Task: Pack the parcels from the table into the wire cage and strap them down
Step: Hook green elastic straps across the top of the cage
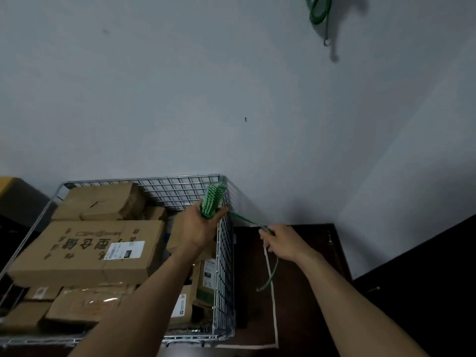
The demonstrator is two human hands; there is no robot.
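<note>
- Most of the upper frame is plain grey wall (180,86), and in the top right corner a spare green cord (317,11) dangles from it, hook at the bottom.
- Next, the wire cage (224,253) fills the lower left, set against that wall and stacked with brown cardboard parcels (85,251). The big one with the white label lies on top, left of centre.
- Just right of the cage, lower centre, sits the dark table (249,279), with a white tape line (273,305) marked on it.
- Up at the cage's far right corner, the left hand (201,228) has its fingers wrapped round a folded bundle of green-and-white strap (212,199).
- Over the table, the right hand (282,243) pinches the strap's paid-out length. It runs between the two hands, and a loose tail droops below the right wrist.
</note>
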